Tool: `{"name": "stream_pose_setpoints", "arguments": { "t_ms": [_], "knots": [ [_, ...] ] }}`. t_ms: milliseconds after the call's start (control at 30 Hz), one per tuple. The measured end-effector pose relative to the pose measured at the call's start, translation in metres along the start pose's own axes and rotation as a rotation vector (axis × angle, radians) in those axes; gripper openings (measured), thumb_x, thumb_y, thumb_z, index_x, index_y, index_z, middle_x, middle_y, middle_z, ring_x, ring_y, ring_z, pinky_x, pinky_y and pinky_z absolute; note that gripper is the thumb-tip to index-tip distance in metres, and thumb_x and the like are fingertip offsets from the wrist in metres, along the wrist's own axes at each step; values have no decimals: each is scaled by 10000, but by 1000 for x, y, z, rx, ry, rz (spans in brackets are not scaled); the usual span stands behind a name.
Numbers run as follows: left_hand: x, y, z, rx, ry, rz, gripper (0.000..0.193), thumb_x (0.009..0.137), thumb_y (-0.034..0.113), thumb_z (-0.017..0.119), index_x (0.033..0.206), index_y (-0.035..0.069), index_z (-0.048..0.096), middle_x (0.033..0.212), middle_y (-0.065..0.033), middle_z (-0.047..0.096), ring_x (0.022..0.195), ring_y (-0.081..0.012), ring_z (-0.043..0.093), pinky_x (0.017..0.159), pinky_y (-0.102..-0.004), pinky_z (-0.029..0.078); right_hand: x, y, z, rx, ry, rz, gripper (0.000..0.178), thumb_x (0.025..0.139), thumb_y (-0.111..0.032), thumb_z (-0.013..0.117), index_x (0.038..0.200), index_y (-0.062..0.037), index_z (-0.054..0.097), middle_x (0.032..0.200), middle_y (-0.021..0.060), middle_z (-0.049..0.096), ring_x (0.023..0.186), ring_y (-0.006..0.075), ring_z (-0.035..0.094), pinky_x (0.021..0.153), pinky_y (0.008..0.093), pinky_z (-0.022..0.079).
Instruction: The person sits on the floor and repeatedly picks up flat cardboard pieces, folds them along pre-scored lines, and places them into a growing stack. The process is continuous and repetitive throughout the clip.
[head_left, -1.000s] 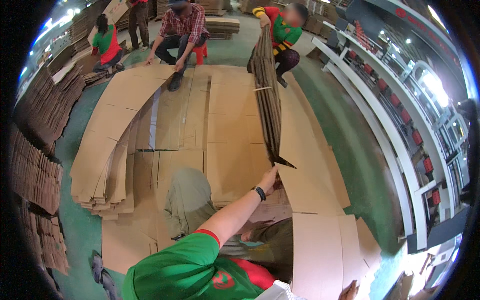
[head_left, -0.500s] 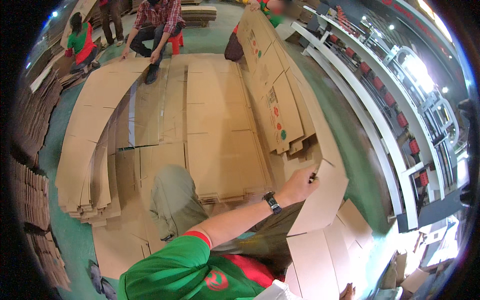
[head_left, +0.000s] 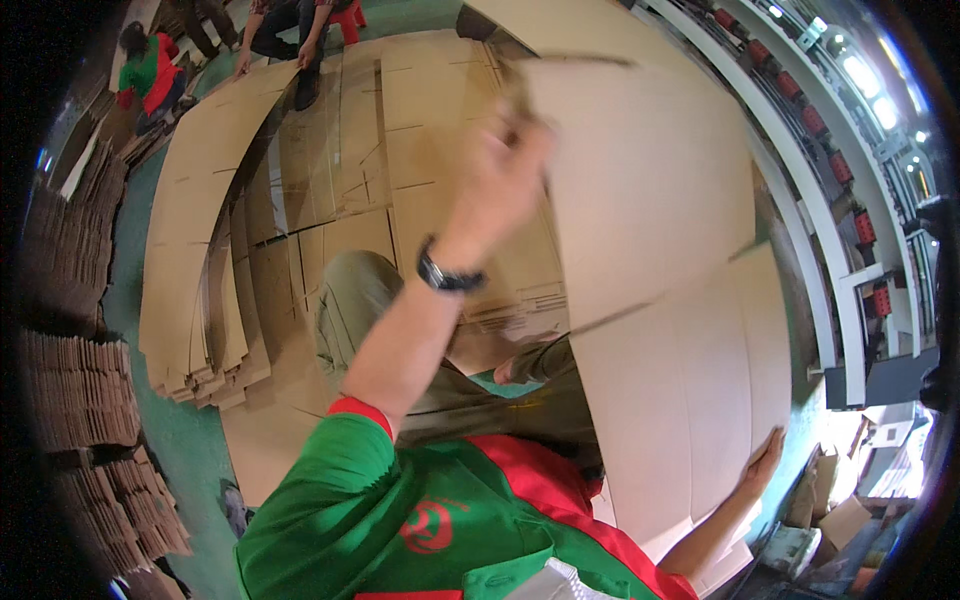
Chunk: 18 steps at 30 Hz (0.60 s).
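A large flat cardboard sheet (head_left: 650,170) with slots and creases rises on the right, tilted up beside my legs. My left hand (head_left: 505,180), with a black watch at the wrist, is smeared by motion at the sheet's left edge. Its fingers look curled closed around something dark and brownish that I cannot make out. Low on the sheet's right edge, my right hand (head_left: 765,462) grips the board, fingers along the rim. A stack of flattened cardboard (head_left: 430,150) lies beyond my bent knee (head_left: 355,290), partly behind my left arm.
Another pile of cardboard blanks (head_left: 195,250) lies on the left. Bundled cardboard stacks (head_left: 85,390) line the far left. A seated person's hand (head_left: 300,62) rests at the far pile. A white machine frame with red parts (head_left: 850,200) runs along the right.
The cardboard sheet has swung up and spread wider across the right. My left hand has moved up and left. My right hand, barely visible before, now shows on the sheet's right edge.
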<state>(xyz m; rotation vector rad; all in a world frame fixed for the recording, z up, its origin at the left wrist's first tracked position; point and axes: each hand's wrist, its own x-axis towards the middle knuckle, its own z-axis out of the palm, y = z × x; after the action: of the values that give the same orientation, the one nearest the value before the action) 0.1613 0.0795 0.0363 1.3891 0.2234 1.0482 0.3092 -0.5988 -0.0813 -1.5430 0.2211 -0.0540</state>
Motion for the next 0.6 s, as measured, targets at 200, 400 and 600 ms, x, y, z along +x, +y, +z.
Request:
{"name": "stream_pose_setpoints", "arguments": {
  "t_ms": [200,400,600],
  "knots": [
    [125,-84,-117,-122,234,-402,403,898,318,608,1133,-7,561,1007,-104,646,817,-188,629,701,-330,524,54,-18,244,12,-129,-17,392,919,-234,570,1261,-55,503,1234,98,549,1104,209,526,908,394,452],
    [31,-209,-174,-50,34,-1033,905,848,660,518,1476,118,155,1449,-242,305,1160,-476,491,948,-573,417,-7,75,476,201,-414,130,398,892,-19,544,1272,-74,440,1196,106,551,989,264,601,673,429,539],
    [-19,-215,-182,681,-283,-961,769,860,494,620,1431,52,356,1363,-245,471,1202,-377,531,922,-515,476,-29,168,545,83,-404,270,361,872,13,540,1218,-37,450,1112,114,579,869,267,620,578,392,528]
  ]
}}
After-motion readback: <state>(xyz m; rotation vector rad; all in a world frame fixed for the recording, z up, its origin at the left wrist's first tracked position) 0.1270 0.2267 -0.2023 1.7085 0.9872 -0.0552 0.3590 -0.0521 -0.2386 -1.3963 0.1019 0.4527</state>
